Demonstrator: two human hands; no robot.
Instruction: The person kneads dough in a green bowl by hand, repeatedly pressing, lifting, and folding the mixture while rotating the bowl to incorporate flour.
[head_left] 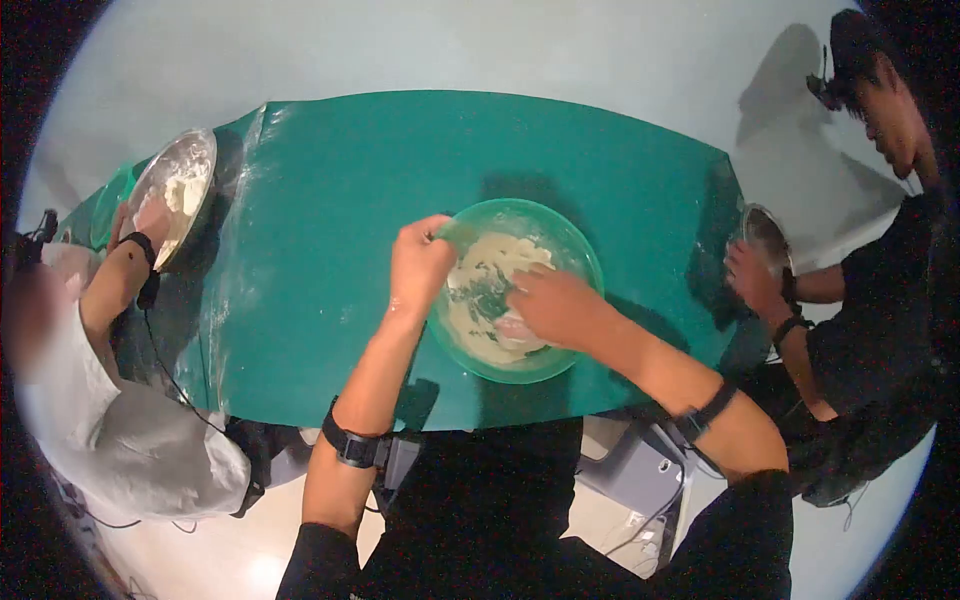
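Note:
A translucent green bowl (pixel 512 374) stands on the green table, with pale, floury dough (pixel 478 325) spread over its bottom and sides. My left hand (pixel 422 262) is closed on the bowl's upper left rim. Inside the bowl, my right hand (pixel 555 308) reaches in from the right, its fingers bent and touching the dough. Some of the right fingertips are hidden under the hand, and dough sticks near them.
At the left, a person in white has a hand in a metal bowl (pixel 208 190) of flour. A person in black at the right holds another metal bowl (pixel 768 232). White powder marks the green table (pixel 340 180) on its left side.

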